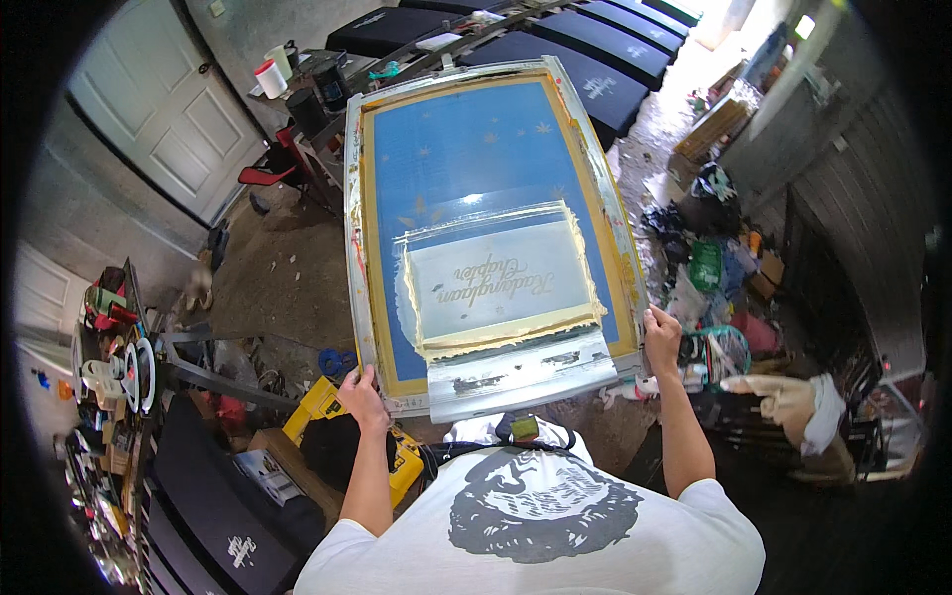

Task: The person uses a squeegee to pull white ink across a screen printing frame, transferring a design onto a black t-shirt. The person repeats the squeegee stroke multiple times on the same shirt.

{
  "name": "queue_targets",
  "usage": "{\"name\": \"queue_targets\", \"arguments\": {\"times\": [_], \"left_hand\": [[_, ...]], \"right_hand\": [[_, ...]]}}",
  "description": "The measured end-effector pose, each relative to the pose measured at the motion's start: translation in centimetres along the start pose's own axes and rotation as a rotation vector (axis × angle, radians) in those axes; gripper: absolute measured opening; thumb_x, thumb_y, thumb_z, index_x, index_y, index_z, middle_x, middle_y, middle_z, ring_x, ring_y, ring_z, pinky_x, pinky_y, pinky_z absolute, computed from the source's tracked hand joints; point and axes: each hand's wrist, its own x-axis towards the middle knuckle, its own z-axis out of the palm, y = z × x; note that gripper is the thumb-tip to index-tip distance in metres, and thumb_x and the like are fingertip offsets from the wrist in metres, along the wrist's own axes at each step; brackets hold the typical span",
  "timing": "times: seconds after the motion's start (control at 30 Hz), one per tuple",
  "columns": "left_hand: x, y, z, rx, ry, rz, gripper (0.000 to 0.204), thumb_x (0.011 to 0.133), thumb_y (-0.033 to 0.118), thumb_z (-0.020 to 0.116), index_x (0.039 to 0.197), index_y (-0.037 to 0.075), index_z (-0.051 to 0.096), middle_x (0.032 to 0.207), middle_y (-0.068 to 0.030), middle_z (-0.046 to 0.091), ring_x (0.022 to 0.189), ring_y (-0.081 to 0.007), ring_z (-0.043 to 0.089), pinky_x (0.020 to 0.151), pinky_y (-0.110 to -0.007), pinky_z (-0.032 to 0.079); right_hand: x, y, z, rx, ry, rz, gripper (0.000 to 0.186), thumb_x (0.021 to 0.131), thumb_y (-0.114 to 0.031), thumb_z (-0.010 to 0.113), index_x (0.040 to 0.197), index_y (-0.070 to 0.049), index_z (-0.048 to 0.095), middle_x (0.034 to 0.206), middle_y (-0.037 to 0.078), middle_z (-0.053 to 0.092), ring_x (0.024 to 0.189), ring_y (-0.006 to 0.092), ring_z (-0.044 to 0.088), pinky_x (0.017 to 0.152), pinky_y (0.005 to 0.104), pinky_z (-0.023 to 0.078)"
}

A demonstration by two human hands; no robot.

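A large printing screen (476, 144) with blue mesh, a yellowed border and a paint-stained metal frame fills the middle. On its lower half is a pale panel (486, 253) with faint script lettering, edged with tape, and a stained silver strip (521, 372) overlaps the near edge. My left hand (362, 397) is closed on the frame's near left corner. My right hand (662, 337) grips the frame's right side near the bottom. Beneath my arms shows my white T-shirt with a dark printed picture.
Black padded boards (560, 64) line the back, with more (198, 496) at lower left. Cans and tubs (268, 79) stand on a rack beside a white door (154, 109). A cluttered shelf (119, 377) is at left, piled bags (709, 258) at right. A yellow object (307, 407) lies below the frame.
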Motion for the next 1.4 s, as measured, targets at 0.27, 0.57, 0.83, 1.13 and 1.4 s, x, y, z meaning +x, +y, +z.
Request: {"name": "queue_targets", "arguments": {"times": [0.27,0.57,0.83,1.13,1.4], "left_hand": [[-0.2,-1.0,7.8,-0.047,0.214,-0.055,0.015,0.091,0.005,0.069,0.084,-0.008,0.066,0.074,0.0032,0.058,0.067,-0.0064,0.047,0.061,-0.027,0.038],[-5.5,-1.5,20.6,-0.065,0.529,-0.101,0.014,0.091,0.004,0.069,0.093,-0.01,0.07,0.078,0.0007,0.063,0.069,-0.0074,0.051,0.063,-0.027,0.041],[-10.8,-4.3,33.8,-0.059,0.729,-0.137,0.018,0.091,0.005,0.069,0.097,-0.012,0.072,0.081,-0.0029,0.069,0.071,-0.0095,0.057,0.065,-0.028,0.045],[-10.6,-3.4,41.0,0.079,0.815,-0.16,0.021,0.091,0.009,0.071,0.098,-0.011,0.074,0.083,-0.0061,0.072,0.073,-0.0118,0.061,0.068,-0.03,0.047],[-9.9,-2.5,42.9,0.273,0.793,-0.156,0.023,0.093,0.013,0.071,0.1,-0.009,0.073,0.084,-0.0074,0.072,0.075,-0.0115,0.061,0.069,-0.03,0.048]], "right_hand": [[16.1,0.5,5.4,0.031,-0.267,0.075,0.028,0.095,-0.01,0.063,0.119,0.0,0.074,0.096,0.011,0.077,0.086,0.0133,0.068,0.079,0.0289,0.052],[35.2,3.3,13.2,0.102,-0.462,-0.195,0.031,0.093,-0.012,0.066,0.122,-0.004,0.073,0.089,0.012,0.077,0.079,0.0133,0.069,0.075,0.0288,0.052],[49.7,4.0,14.8,0.081,-0.645,-0.357,0.03,0.094,-0.013,0.064,0.12,0.0,0.072,0.093,0.017,0.077,0.083,0.0171,0.071,0.076,0.0316,0.053],[56.4,5.1,16.5,0.092,-0.744,-0.363,0.028,0.094,-0.016,0.063,0.117,-0.002,0.073,0.088,0.023,0.073,0.076,0.0218,0.072,0.071,0.035,0.053],[57.8,5.8,17.7,0.112,-0.8,-0.375,0.03,0.093,-0.012,0.06,0.119,-0.002,0.071,0.093,0.023,0.073,0.082,0.0246,0.073,0.076,0.0359,0.054]]}}
